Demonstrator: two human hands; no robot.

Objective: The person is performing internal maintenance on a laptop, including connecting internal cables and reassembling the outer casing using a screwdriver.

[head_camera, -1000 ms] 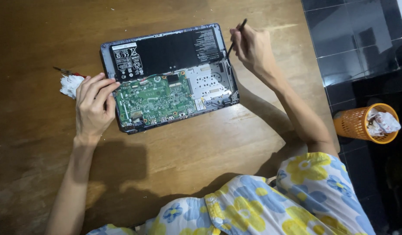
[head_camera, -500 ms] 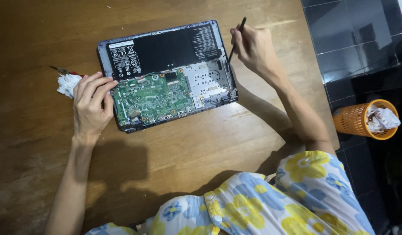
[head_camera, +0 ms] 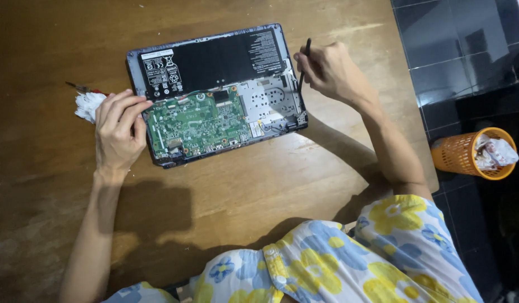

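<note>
Lying bottom-up on the wooden table (head_camera: pixel 327 168), the opened laptop (head_camera: pixel 214 92) runs its long axis left to right, tilted slightly, with the black battery (head_camera: pixel 214 59) on the far side and the green circuit board (head_camera: pixel 195 123) nearer the person. Left hand (head_camera: pixel 119 132) rests loosely curled on the laptop's left edge, fingers touching the board. Right hand (head_camera: pixel 327 70) pinches 1 thin black tool (head_camera: pixel 303 64), held near upright at the right edge.

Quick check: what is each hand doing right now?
Left hand: open, fingers resting on the left edge of the opened laptop, holding nothing.
Right hand: closed around a thin black tool at the laptop's right edge.
</note>
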